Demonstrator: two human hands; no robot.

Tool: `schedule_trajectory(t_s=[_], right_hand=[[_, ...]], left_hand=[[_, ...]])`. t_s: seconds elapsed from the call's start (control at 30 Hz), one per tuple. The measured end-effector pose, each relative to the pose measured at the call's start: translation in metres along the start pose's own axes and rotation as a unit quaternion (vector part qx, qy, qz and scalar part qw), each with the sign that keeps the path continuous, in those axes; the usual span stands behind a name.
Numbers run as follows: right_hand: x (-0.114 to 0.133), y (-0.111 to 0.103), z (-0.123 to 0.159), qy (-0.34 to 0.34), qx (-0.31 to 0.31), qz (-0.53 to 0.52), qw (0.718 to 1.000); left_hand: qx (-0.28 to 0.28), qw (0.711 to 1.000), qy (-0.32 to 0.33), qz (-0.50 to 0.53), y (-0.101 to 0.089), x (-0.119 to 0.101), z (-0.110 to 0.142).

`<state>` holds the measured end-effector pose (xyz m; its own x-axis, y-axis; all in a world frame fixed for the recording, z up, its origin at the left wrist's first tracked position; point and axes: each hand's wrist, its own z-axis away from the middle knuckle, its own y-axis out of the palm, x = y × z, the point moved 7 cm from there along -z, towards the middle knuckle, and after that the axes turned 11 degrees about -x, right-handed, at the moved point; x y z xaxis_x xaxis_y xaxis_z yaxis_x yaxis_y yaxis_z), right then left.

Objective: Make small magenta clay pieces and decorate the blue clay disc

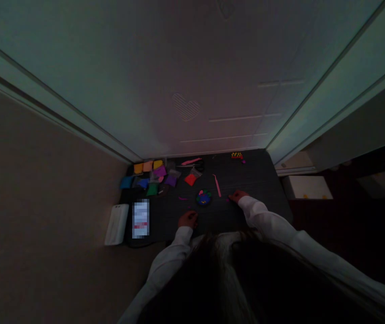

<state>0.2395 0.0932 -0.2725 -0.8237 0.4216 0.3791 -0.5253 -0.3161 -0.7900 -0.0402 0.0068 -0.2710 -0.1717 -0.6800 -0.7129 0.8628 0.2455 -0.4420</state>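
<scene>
The scene is dim. My left hand [188, 219] rests on a small dark table [256, 180], fingers curled; whether it holds anything is too dark to tell. My right hand [237, 196] lies on the table to the right of a round dark-blue piece [204, 198] with coloured bits on it, its fingers curled near a tiny pink bit. A pink tweezer-like tool [217, 185] lies just behind the round piece. Both arms wear white sleeves.
Several small bags of coloured material [150, 176] lie at the table's back left, with a red bag [190, 179] nearer the middle. A phone [141, 218] and a white case [116, 224] sit at the left edge. A door [192, 81] stands behind the table.
</scene>
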Motion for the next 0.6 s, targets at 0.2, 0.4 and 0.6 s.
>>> schedule_trajectory(t_s=[0.2, 0.4, 0.6], right_hand=[[-0.001, -0.004, 0.002, 0.007, 0.002, -0.019, 1.000], [-0.002, -0.009, 0.006, -0.003, -0.018, -0.059, 0.998], [-0.008, -0.012, 0.006, -0.025, -0.037, -0.108, 0.993]], left_hand=[[0.008, 0.998, -0.019, 0.051, -0.002, 0.001, -0.002], [0.025, 0.993, -0.045, 0.107, 0.001, -0.014, -0.004], [0.075, 0.988, -0.052, 0.123, 0.025, -0.043, 0.002]])
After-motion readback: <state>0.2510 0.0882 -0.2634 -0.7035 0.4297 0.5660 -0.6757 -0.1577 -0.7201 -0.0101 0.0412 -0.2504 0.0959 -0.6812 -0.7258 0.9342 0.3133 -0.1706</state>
